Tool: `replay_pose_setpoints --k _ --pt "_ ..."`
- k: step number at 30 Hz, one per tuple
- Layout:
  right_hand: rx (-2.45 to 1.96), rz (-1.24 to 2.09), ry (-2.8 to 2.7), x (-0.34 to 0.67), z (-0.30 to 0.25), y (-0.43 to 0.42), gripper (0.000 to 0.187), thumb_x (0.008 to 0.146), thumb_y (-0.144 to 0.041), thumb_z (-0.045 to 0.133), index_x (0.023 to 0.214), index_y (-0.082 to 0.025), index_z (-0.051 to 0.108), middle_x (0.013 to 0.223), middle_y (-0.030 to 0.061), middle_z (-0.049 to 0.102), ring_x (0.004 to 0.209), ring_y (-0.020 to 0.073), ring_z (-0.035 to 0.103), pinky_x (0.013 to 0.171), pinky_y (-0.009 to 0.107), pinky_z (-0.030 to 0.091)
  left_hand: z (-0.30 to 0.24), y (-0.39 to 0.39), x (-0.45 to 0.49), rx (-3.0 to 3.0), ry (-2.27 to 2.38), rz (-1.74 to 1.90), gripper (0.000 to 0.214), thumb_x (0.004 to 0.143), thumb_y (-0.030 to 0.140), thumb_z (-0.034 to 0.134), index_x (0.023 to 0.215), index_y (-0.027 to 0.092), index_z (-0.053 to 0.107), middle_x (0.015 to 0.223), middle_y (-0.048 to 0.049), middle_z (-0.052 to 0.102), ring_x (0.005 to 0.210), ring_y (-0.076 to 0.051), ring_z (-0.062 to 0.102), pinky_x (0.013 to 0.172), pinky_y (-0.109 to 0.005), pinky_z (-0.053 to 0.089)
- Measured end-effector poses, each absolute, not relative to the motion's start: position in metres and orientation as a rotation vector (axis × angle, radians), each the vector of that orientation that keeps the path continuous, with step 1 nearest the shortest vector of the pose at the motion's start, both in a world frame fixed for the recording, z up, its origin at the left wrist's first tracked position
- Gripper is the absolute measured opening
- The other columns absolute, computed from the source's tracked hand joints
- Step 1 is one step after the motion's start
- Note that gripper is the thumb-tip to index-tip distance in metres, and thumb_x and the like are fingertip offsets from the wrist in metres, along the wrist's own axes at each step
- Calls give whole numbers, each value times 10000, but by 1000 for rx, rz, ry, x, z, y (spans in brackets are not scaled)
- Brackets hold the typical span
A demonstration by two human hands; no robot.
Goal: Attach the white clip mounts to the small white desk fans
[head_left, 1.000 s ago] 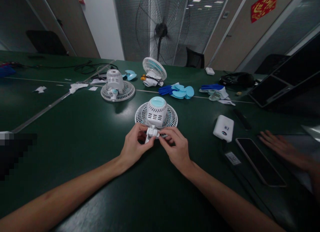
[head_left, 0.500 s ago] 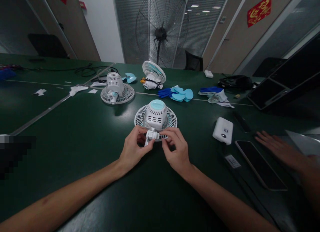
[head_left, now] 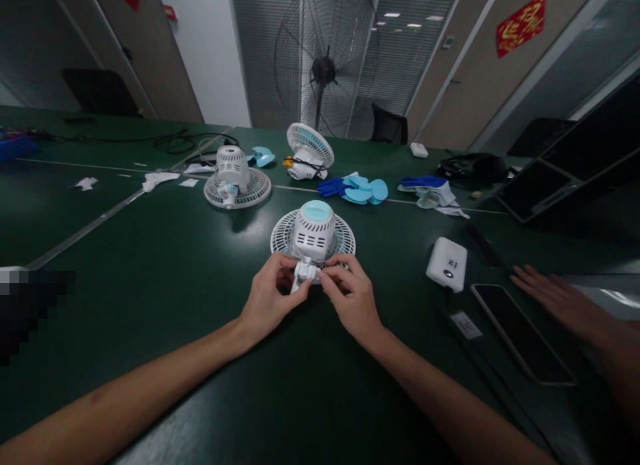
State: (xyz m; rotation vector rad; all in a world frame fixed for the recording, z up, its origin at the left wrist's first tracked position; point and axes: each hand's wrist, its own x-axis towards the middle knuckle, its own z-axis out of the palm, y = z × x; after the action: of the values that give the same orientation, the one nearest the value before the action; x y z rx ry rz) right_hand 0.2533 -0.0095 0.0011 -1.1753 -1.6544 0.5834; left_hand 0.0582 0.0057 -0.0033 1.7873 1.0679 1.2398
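Note:
A small white desk fan (head_left: 313, 232) with a light blue cap lies grille-down on the green table (head_left: 165, 271) in front of me. Its white bracket (head_left: 303, 273) sticks out toward me. My left hand (head_left: 270, 295) pinches the bracket from the left with thumb and fingers closed. On the bracket's other side my right hand (head_left: 350, 298) grips it with curled fingers. Both forearms reach in from the bottom of the view.
Two more small fans (head_left: 236, 178) (head_left: 309, 149) lie farther back, with blue fan blades (head_left: 364, 188) and blue gloves (head_left: 425, 181) beside them. A white power bank (head_left: 447, 263) and a phone (head_left: 520, 331) lie at right, near another person's hand (head_left: 555, 297). A large floor fan (head_left: 324, 58) stands behind.
My hands have stayed on the bracket, shifting only slightly closer to the fan. The other person's hand at right has barely moved.

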Motion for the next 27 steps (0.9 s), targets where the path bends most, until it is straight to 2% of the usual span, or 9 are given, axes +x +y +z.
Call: replay_pose_setpoints --k 2,4,8,13,16,18,20,24,27 --pt "-1181 555 -1662 253 2 -11 145 990 -285 636 926 -218 748 1138 69 614 747 130 655 565 256 581 -3 6 58 1784 1073 1233 244 892 262 755 1061 202 590 1008 -41 655 767 -150 668 634 -252 563" --pt "-1179 497 -1680 253 3 -14 125 984 -242 627 1047 -233 734 1165 73 610 739 126 656 566 257 585 -3 5 58 1773 1074 1239 246 893 260 757 1063 203 588 1021 -41 648 767 -146 665 634 -249 563" --pt "-1160 398 -1775 253 1 -19 254 980 -187 623 1212 -265 694 1206 73 601 808 141 676 626 276 606 -4 6 58 1759 1063 1251 254 890 255 765 1064 202 588 1020 -35 638 761 -138 656 631 -247 560" --pt "-1162 403 -1759 254 1 -18 228 977 -244 682 1200 -266 721 1174 65 613 798 140 673 634 282 601 -4 6 58 1761 1059 1251 244 890 258 764 1050 194 591 998 -33 648 755 -137 656 634 -247 556" --pt "-1171 466 -1704 255 1 -13 97 981 -258 679 1028 -230 759 1092 59 633 874 169 684 671 286 601 -3 6 58 1767 1060 1238 240 888 245 763 1044 195 587 976 -26 656 740 -134 663 621 -240 544" --pt "-1170 594 -1651 255 0 -9 154 991 -288 664 891 -207 749 1026 49 636 778 147 671 600 266 577 -2 6 58 1773 1060 1231 245 883 235 767 1043 195 585 967 -22 660 739 -135 667 621 -241 544" --pt "-1149 734 -1626 255 -1 -6 221 1003 -314 643 840 -195 733 975 37 635 648 109 628 509 242 532 -2 6 58 1782 1061 1228 248 879 232 769 1040 194 584 973 -23 660 743 -136 667 625 -244 545" --pt "-1151 684 -1625 255 1 -11 108 988 -269 645 989 -204 732 1014 42 636 668 111 625 518 240 523 -4 6 58 1785 1064 1243 246 883 234 769 1049 194 591 995 -26 658 751 -131 662 631 -238 541" --pt "-1135 548 -1700 254 3 -17 145 963 -198 653 1089 -229 717 1091 50 626 720 119 632 560 252 538 -5 7 57 1774 1061 1257 256 883 242 775 1051 195 588 1000 -26 650 745 -127 658 628 -233 540"
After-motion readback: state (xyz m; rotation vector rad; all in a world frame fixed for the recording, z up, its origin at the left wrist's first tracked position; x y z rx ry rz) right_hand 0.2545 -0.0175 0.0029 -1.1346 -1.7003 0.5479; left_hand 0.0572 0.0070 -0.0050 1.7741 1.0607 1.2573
